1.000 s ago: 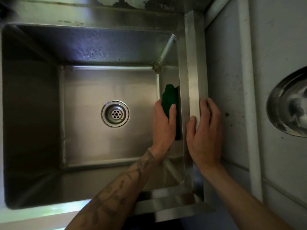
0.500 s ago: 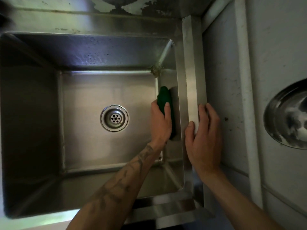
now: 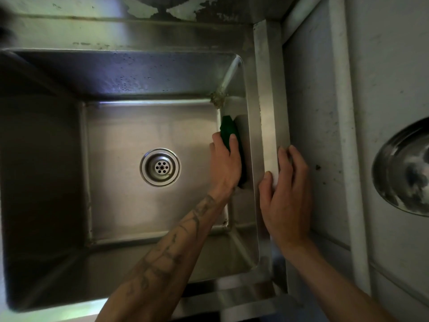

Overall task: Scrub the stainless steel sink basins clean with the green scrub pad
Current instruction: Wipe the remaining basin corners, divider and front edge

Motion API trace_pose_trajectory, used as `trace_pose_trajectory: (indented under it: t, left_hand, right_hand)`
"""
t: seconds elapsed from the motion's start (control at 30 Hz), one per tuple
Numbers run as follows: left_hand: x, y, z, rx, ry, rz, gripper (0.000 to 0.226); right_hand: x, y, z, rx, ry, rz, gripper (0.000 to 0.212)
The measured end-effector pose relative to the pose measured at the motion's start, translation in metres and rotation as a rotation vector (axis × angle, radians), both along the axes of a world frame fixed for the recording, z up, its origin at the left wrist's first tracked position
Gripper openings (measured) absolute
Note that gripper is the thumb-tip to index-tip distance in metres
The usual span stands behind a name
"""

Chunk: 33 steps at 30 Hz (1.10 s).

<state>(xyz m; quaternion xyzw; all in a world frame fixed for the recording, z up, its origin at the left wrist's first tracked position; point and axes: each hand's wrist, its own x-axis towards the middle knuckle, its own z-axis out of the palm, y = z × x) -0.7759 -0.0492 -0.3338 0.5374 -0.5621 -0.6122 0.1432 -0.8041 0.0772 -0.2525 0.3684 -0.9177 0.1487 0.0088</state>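
Observation:
A deep stainless steel sink basin [image 3: 120, 131] fills the left and middle of the head view, with a round drain [image 3: 160, 167] in its floor. My left hand [image 3: 226, 162] reaches down inside and presses a green scrub pad [image 3: 228, 130] flat against the basin's right wall, thumb and fingers wrapped round its edges. My right hand [image 3: 284, 189] rests on the sink's right rim [image 3: 267, 94], fingers over the outer edge and thumb on the inner side. Grime sits in the far right corner [image 3: 218, 98] of the basin floor.
A pale wall or panel [image 3: 318, 112] runs along the right of the sink. A shiny metal bowl [image 3: 404, 168] shows at the far right edge. Peeling paint marks the surface behind the sink [image 3: 176, 8].
My left hand and the pad slid a little farther down the right wall toward the basin floor. My right hand kept its place on the rim while the camera shifted slightly.

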Motion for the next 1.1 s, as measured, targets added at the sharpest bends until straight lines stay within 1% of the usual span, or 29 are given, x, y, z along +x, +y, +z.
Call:
trace_pose_trajectory:
  t: [0.1,0.17,0.2,0.27,0.33,0.4,0.47,0.53,0.6,0.7,0.73,0.77,0.83,0.87,0.9,1.0,1.03,1.1]
  left_hand:
    - [0.002,0.006,0.016,-0.155,0.156,0.017,0.022]
    - [0.003,0.007,0.018,-0.195,0.210,0.020,0.017]
    - [0.001,0.004,0.016,-0.191,0.206,0.016,0.018]
    - [-0.004,-0.003,0.005,-0.131,0.128,0.003,0.025]
    - [-0.010,-0.015,-0.010,-0.051,-0.012,-0.034,0.032]
    - [-0.017,-0.032,-0.021,0.021,-0.109,-0.091,0.036]
    - [-0.024,-0.048,-0.025,0.075,-0.164,-0.135,0.039]
    - [-0.031,-0.057,-0.022,0.074,-0.173,-0.119,0.040]
    - [-0.036,-0.053,-0.013,-0.008,-0.089,-0.055,0.039]
    - [-0.030,-0.036,-0.001,-0.196,0.081,0.006,0.036]
    - [-0.029,-0.035,-0.001,-0.205,0.102,0.013,0.035]
    - [-0.031,-0.039,-0.001,-0.167,0.093,0.022,0.035]
    - [-0.038,-0.050,-0.001,-0.025,0.052,0.036,0.035]
    - [-0.040,-0.054,0.000,-0.017,0.037,0.034,0.036]
    - [-0.041,-0.053,0.003,-0.070,0.042,0.028,0.036]
    - [-0.035,-0.045,0.015,-0.258,0.169,0.038,0.031]
    - [-0.035,-0.045,0.016,-0.274,0.187,0.042,0.030]
    - [-0.039,-0.049,0.018,-0.241,0.173,0.047,0.030]
  right_hand:
    - [0.000,0.001,-0.001,-0.002,-0.001,-0.001,0.052]
    - [0.000,0.002,-0.002,-0.003,-0.004,-0.001,0.052]
    - [-0.001,0.002,-0.002,-0.003,-0.004,0.002,0.052]
    - [-0.001,0.002,-0.002,-0.005,-0.006,0.005,0.052]
    - [-0.001,0.002,-0.002,-0.008,-0.009,0.005,0.052]
    - [-0.001,0.002,-0.002,-0.008,-0.010,0.007,0.052]
    - [-0.001,0.002,-0.001,-0.012,-0.013,0.008,0.052]
    - [-0.001,0.003,0.000,-0.012,-0.010,0.010,0.052]
    - [-0.001,0.002,0.000,-0.011,-0.005,0.013,0.053]
    - [-0.001,0.003,0.000,-0.005,-0.007,0.009,0.053]
    - [-0.001,0.003,0.000,-0.002,-0.003,0.009,0.053]
    - [-0.001,0.003,0.000,0.001,0.000,0.013,0.053]
    - [-0.002,0.003,0.000,0.006,0.002,0.014,0.053]
    - [-0.002,0.003,0.000,0.006,0.002,0.011,0.053]
    - [-0.002,0.003,-0.001,0.005,0.001,0.010,0.053]
    - [-0.002,0.003,-0.002,0.007,0.001,0.012,0.053]
    - [-0.002,0.003,-0.002,0.008,0.003,0.013,0.053]
    - [-0.001,0.004,-0.002,0.010,0.004,0.015,0.053]
